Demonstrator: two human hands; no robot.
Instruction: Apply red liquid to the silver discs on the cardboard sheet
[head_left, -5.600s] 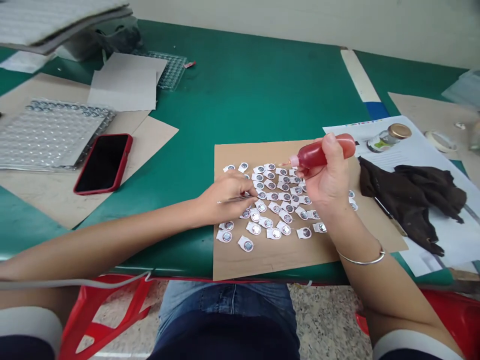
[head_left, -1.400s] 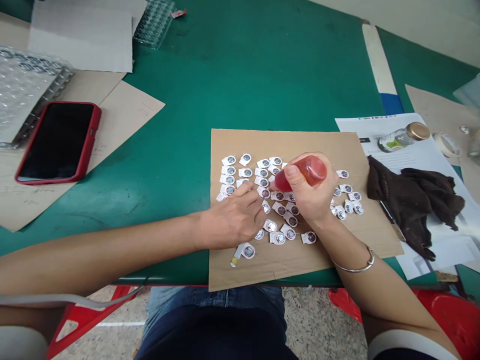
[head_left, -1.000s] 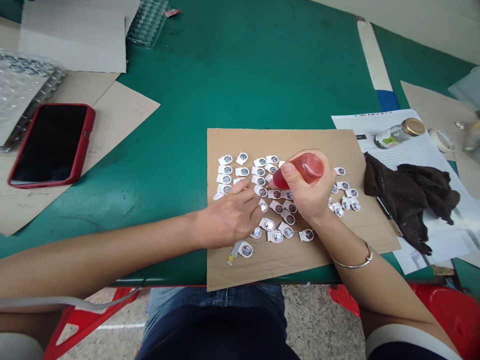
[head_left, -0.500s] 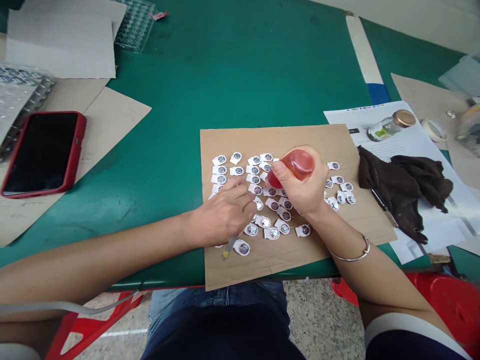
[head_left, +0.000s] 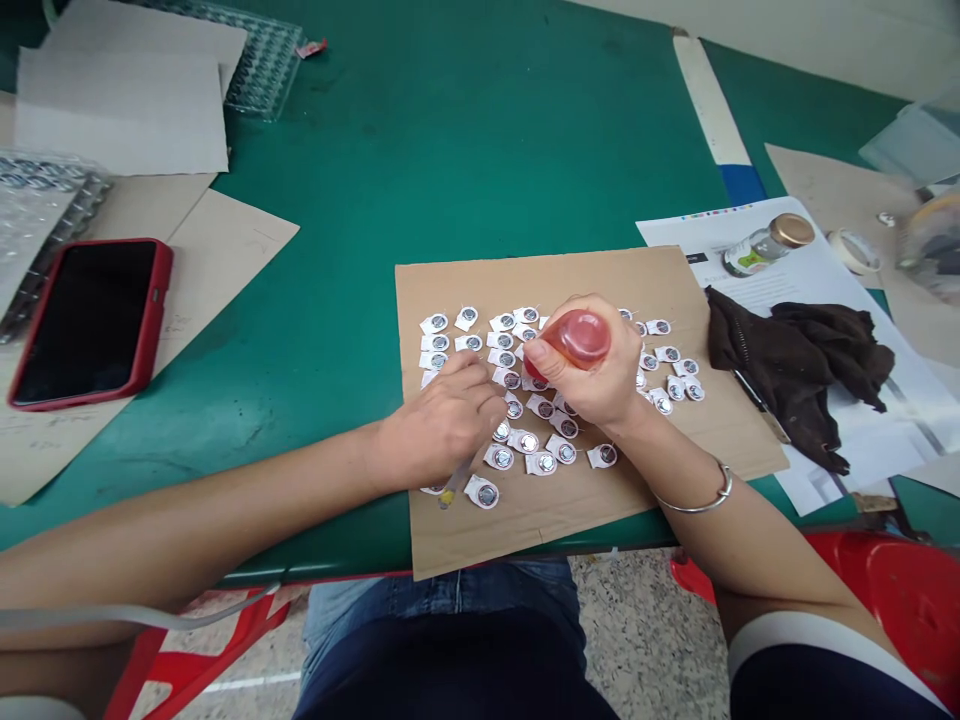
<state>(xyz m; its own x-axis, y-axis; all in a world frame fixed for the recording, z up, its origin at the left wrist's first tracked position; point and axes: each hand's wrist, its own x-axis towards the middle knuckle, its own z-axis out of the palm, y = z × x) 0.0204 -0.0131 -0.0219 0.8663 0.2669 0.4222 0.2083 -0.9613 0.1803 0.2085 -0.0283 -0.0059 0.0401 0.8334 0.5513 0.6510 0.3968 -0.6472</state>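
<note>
My right hand (head_left: 600,375) is wrapped round a translucent red, rounded thing (head_left: 583,338), perhaps a soft squeeze bottle; its lower end is hidden by fingers. Beside it on the left, my left hand (head_left: 450,418) is closed, knuckles up. From under its palm sticks out a slim greyish stick with a yellowish end (head_left: 448,496), the rest of it covered by the hand. Both hands are over a brown cardboard sheet (head_left: 517,530). On the sheet lie several small white tabs (head_left: 481,491), each with a round, dark-rimmed, silvery disc. Some tabs are hidden under my hands.
A red-cased phone (head_left: 90,325) lies at the left on cardboard (head_left: 232,232). Bubble-textured clear plastic (head_left: 262,60) is at the back left. To the right are a dark brown cloth (head_left: 795,350), a thin pen-like tool (head_left: 759,402), a gold-lidded jar (head_left: 765,246) and a tape roll (head_left: 853,251).
The whole view has shifted slightly. My right hand, with the red thing, is a little further left and closer to my left hand. My left hand keeps nearly the same pose.
</note>
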